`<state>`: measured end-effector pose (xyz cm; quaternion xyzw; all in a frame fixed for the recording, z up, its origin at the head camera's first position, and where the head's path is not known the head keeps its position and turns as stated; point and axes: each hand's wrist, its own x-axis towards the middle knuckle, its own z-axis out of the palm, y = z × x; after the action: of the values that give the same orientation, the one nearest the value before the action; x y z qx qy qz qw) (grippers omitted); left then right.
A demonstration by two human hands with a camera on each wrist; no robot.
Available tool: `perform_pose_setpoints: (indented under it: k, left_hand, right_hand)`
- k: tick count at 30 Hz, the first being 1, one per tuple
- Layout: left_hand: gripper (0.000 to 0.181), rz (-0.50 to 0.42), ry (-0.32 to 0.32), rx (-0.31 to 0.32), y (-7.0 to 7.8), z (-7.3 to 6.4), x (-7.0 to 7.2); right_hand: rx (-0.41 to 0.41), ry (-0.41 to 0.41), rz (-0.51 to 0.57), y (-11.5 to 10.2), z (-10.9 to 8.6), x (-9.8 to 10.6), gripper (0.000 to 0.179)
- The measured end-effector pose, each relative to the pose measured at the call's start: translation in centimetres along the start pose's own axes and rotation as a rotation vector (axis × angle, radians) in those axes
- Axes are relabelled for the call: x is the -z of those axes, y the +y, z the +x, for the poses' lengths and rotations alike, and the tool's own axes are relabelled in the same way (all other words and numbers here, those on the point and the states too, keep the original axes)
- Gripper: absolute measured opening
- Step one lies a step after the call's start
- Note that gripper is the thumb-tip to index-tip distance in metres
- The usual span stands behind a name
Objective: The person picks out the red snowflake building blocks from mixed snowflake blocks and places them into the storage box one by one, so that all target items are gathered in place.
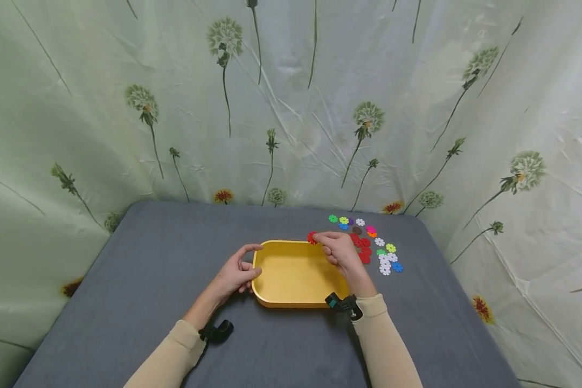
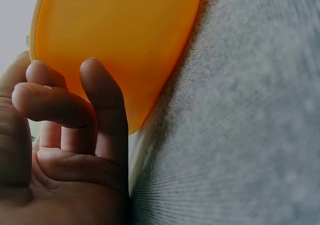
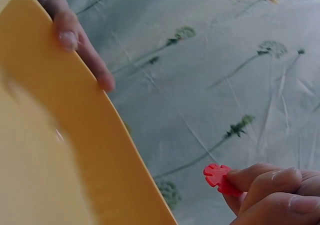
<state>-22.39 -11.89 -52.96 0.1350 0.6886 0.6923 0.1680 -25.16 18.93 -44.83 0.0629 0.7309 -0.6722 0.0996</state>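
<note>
A shallow yellow tray (image 1: pixel 293 280) with rounded corners sits on the grey cloth. My left hand (image 1: pixel 234 274) grips its left end, the thumb over the rim and the other fingers along the outer wall (image 2: pixel 135 45). Over the tray's far rim, toward the right, my right hand (image 1: pixel 340 252) pinches a red flower-shaped plastic disc (image 3: pixel 216 177) between thumb and forefinger. Most of that disc shows beyond the fingertips. Several more red discs (image 1: pixel 365 252) lie in a cluster just right of the right hand, which partly hides them.
Loose discs in other colours lie at the back right, among them a green one (image 1: pixel 333 219), white ones (image 1: pixel 385 264) and a blue one (image 1: pixel 397 267). Behind the grey-covered table (image 1: pixel 184 237) hangs a pale curtain (image 1: pixel 184 81) with dandelion prints.
</note>
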Motion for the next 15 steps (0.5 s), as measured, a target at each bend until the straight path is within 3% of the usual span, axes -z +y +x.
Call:
perform_pose_setpoints:
  k: [15]
  left_hand:
    - [0.067,0.01,0.012,0.021,-0.2,0.2,0.0]
  right_hand:
    - [-0.072,-0.176,-0.014,0.3,0.1,-4.7,0.026]
